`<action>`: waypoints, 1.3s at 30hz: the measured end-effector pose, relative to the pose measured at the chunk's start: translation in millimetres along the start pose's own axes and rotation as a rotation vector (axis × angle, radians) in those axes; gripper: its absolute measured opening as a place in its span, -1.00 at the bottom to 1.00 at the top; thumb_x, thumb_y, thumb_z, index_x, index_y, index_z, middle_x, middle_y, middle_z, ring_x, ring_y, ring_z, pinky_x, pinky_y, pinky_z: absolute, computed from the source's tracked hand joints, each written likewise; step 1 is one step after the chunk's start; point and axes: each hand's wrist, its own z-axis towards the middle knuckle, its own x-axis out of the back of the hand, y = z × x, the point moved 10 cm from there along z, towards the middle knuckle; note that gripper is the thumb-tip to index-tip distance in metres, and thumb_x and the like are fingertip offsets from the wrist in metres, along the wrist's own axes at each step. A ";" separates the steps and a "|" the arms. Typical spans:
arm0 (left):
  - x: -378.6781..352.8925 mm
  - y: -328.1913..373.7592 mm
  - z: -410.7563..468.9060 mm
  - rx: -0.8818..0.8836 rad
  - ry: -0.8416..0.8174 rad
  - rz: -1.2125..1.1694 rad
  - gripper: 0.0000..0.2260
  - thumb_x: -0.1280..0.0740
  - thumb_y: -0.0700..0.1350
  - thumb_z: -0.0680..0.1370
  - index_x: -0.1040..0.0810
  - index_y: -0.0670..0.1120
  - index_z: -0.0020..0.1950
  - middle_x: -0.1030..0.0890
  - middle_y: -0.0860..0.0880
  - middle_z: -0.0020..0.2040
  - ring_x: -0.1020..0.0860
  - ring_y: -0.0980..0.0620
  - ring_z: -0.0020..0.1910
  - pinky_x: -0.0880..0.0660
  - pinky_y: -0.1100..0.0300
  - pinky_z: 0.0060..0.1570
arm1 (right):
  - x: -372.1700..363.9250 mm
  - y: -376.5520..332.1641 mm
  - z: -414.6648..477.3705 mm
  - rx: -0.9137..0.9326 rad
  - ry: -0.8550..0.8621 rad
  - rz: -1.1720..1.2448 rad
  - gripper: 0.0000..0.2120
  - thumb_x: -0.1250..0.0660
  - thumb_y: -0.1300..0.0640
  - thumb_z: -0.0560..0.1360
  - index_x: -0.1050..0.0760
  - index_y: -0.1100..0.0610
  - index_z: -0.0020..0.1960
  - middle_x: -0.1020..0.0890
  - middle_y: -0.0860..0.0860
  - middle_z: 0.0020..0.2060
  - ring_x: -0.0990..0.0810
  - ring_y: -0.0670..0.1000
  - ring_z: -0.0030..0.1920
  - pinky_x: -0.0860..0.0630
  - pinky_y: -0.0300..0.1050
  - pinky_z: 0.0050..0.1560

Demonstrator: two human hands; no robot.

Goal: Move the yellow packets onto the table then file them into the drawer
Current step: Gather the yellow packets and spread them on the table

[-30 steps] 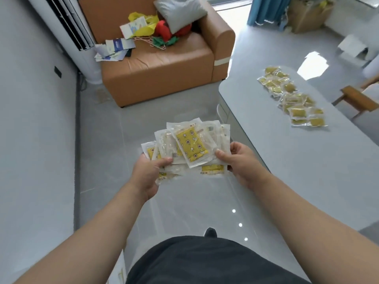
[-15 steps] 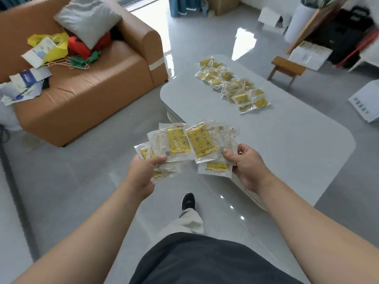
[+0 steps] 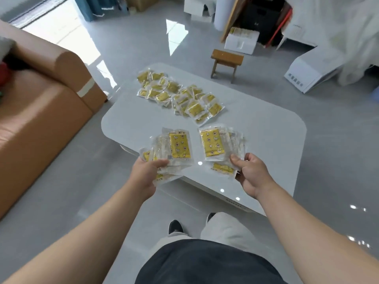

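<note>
Table [image 3: 256, 140] nearer, held packets [image 3: 212, 144] now split, left hand [image 3: 144, 175], right hand [image 3: 251, 173]

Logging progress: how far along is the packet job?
Done: a batch of packets lies on the table. In hand: the left hand grips one fan, the right hand a second fan, above the table's near edge. Left: set these down, then file all into the drawer.
</note>
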 end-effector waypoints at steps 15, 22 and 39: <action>-189.9 -31.4 234.3 0.254 0.158 0.254 -0.62 -0.52 -0.37 0.41 -0.58 -0.15 0.18 -0.74 -0.15 -0.04 -0.73 -0.17 -0.14 -0.67 -0.13 -0.11 | 102.1 -52.8 305.6 -0.169 0.241 -0.150 -0.76 -0.45 0.19 0.54 -0.36 0.10 -0.12 -0.59 0.07 -0.11 -0.59 0.08 -0.11 -0.61 0.05 -0.04; -249.9 -65.1 373.0 0.265 0.156 0.275 -0.69 -0.48 -0.37 0.46 -0.54 -0.08 0.10 -0.74 -0.05 -0.21 -0.73 -0.09 -0.22 -0.64 0.03 -0.35 | 83.0 -52.1 483.0 -0.120 0.198 -0.237 -0.80 -0.42 0.18 0.54 -0.39 0.09 0.03 -0.54 0.11 -0.05 -0.53 0.06 -0.09 -0.62 0.09 0.06; -292.1 -98.1 502.3 0.215 0.364 0.442 -0.49 -0.57 -0.19 0.40 -0.50 0.01 0.29 -0.61 0.02 0.03 -0.62 -0.03 -0.06 -0.62 0.04 -0.19 | 69.0 -85.1 638.0 0.131 0.284 -0.882 -0.69 -0.44 0.00 0.50 -0.34 0.08 -0.19 -0.39 -0.09 -0.30 -0.46 0.06 -0.18 -0.33 -0.22 -0.29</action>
